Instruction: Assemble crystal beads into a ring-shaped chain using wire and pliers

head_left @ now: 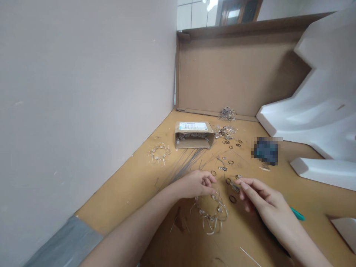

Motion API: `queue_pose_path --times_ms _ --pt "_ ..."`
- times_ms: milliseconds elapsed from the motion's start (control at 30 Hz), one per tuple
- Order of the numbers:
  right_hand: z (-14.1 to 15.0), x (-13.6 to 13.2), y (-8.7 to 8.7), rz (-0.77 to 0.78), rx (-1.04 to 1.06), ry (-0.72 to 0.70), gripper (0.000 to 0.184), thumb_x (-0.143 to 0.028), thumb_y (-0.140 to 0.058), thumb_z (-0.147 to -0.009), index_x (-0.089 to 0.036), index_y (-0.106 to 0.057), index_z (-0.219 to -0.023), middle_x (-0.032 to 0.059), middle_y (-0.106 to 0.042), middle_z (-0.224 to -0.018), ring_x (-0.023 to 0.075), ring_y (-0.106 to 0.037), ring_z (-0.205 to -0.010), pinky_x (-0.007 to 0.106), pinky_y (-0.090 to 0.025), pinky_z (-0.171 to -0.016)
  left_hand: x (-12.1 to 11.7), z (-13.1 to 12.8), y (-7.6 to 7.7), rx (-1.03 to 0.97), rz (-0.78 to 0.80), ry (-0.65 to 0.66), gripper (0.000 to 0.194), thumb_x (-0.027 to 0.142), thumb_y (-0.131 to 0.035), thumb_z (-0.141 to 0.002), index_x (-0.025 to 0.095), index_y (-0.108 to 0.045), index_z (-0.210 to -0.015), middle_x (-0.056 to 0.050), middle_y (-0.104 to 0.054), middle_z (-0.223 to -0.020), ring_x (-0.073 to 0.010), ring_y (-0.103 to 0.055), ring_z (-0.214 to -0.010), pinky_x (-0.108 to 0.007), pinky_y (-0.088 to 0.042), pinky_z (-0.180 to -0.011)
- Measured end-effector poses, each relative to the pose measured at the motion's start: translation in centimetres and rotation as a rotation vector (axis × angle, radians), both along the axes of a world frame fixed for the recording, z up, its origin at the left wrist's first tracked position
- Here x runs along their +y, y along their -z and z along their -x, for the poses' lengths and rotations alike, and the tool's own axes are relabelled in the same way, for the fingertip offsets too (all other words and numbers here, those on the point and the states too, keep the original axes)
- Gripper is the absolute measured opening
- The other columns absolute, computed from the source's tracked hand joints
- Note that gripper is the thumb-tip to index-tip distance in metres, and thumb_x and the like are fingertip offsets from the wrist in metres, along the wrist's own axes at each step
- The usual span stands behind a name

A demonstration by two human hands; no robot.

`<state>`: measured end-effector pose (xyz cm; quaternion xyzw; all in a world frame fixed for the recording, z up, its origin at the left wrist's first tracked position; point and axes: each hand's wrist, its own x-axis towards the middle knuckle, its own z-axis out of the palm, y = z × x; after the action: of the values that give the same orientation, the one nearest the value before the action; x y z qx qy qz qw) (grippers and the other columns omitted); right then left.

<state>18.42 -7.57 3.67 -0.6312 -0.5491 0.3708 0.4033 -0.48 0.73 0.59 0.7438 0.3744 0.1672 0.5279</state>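
My left hand (198, 184) has its fingers curled round the top of a ring of clear wire strung with small glassy beads (213, 215), which lies on the brown table below it. My right hand (260, 198) pinches a small bead-like piece (236, 186) between thumb and forefinger, just right of the left fingertips. Small dark rings (232, 199) lie scattered on the table between and beyond the two hands.
A small open cardboard box (194, 135) with a bundle of thin wires (185, 164) stands further back. Another beaded wire ring (159, 153) lies near the left wall. Piles of metal bits (228, 113), a cardboard backboard (233, 79), white foam blocks (319, 111) and a teal tool (297, 214) surround the spot.
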Motion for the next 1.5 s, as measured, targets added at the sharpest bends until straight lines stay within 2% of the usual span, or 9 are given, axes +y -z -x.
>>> queue_pose_path --times_ms 167,267,467,600,767,867,1133,1333,1500 --pt "0.3 -0.1 -0.1 0.043 -0.084 -0.095 0.041 -0.061 -0.044 -0.077 -0.022 -0.053 -0.07 -0.0033 -0.048 -0.055 0.0103 -0.044 -0.042 0.024 -0.036 -0.044 -0.5 0.6 -0.6 0.065 -0.123 0.027 0.013 0.027 -0.059 -0.073 0.016 -0.065 -0.073 0.004 -0.053 -0.06 -0.0078 -0.044 -0.056 -0.018 -0.032 -0.051" --pt "0.6 -0.2 0.0 0.082 -0.104 -0.157 0.039 -0.059 -0.042 -0.079 -0.022 -0.055 -0.076 -0.0046 -0.046 -0.054 0.0105 -0.042 -0.042 0.024 -0.035 -0.044 -0.6 0.8 -1.0 0.056 -0.157 0.05 0.013 0.025 -0.057 -0.075 0.016 -0.066 -0.074 0.004 -0.053 -0.059 -0.0072 -0.042 -0.055 -0.018 -0.031 -0.05" --pt "0.6 -0.5 0.6 0.086 -0.138 -0.202 0.032 -0.051 -0.042 -0.083 -0.022 -0.057 -0.083 -0.006 -0.044 -0.053 0.0102 -0.04 -0.045 0.023 -0.032 -0.045 -0.4 0.9 -1.0 0.132 -0.139 0.086 0.012 0.025 -0.061 -0.071 0.017 -0.066 -0.078 0.002 -0.06 -0.069 -0.0095 -0.05 -0.061 -0.019 -0.036 -0.054" --pt "0.6 -0.4 1.0 0.082 -0.248 -0.327 0.03 -0.046 -0.041 -0.086 -0.022 -0.058 -0.077 -0.0035 -0.049 -0.057 0.0122 -0.046 -0.052 0.023 -0.036 -0.048 -0.5 0.9 -0.9 0.171 -0.222 0.077 0.013 0.021 -0.054 -0.074 0.017 -0.066 -0.075 0.003 -0.059 -0.063 -0.0087 -0.047 -0.056 -0.019 -0.033 -0.051" --pt "0.7 -0.2 1.1 -0.006 -0.391 -0.399 0.029 -0.039 -0.039 -0.088 -0.023 -0.061 -0.078 0.0011 -0.065 -0.077 0.018 -0.059 -0.073 0.028 -0.046 -0.068 -0.6 0.9 -1.0 0.141 -0.179 0.087 0.012 0.019 -0.052 -0.073 0.017 -0.064 -0.074 0.003 -0.059 -0.063 -0.0074 -0.045 -0.053 -0.017 -0.032 -0.05" --pt "0.7 -0.5 0.9 -0.058 -0.484 -0.434 0.029 -0.034 -0.037 -0.089 -0.023 -0.063 -0.081 0.0027 -0.067 -0.083 0.0185 -0.061 -0.077 0.029 -0.047 -0.071 -0.8 0.9 -1.2 0.128 -0.219 0.074 0.012 0.019 -0.052 -0.072 0.018 -0.064 -0.073 0.004 -0.059 -0.062 -0.0076 -0.046 -0.054 -0.017 -0.033 -0.051" --pt "0.6 -1.4 1.1 -0.299 -0.834 -0.477 0.027 -0.027 -0.038 -0.089 -0.026 -0.064 -0.083 0.0013 -0.061 -0.071 0.0146 -0.06 -0.058 0.026 -0.048 -0.054 -1.5 0.9 -1.9 0.18 -0.337 0.072 0.012 0.017 -0.049 -0.072 0.018 -0.061 -0.071 0.005 -0.059 -0.062 -0.0073 -0.047 -0.056 -0.018 -0.032 -0.053" --pt "0.3 -1.7 1.0 -0.351 -0.891 -0.533 0.023 -0.027 -0.04 -0.089 -0.028 -0.063 -0.088 0.0007 -0.059 -0.071 0.0134 -0.061 -0.057 0.024 -0.047 -0.05 -1.3 0.8 -1.5 0.181 -0.359 0.075 0.012 0.02 -0.05 -0.073 0.019 -0.061 -0.072 0.004 -0.061 -0.065 -0.0076 -0.05 -0.058 -0.018 -0.033 -0.054" --pt "0.4 -1.7 1.2 -0.372 -0.947 -0.518 0.022 -0.027 -0.041 -0.088 -0.028 -0.063 -0.089 -0.0005 -0.058 -0.069 0.013 -0.061 -0.055 0.022 -0.044 -0.045 -1.3 0.7 -1.6 0.232 -0.373 0.091 0.012 0.02 -0.05 -0.073 0.019 -0.062 -0.073 0.003 -0.063 -0.068 -0.0089 -0.052 -0.06 -0.019 -0.035 -0.055"
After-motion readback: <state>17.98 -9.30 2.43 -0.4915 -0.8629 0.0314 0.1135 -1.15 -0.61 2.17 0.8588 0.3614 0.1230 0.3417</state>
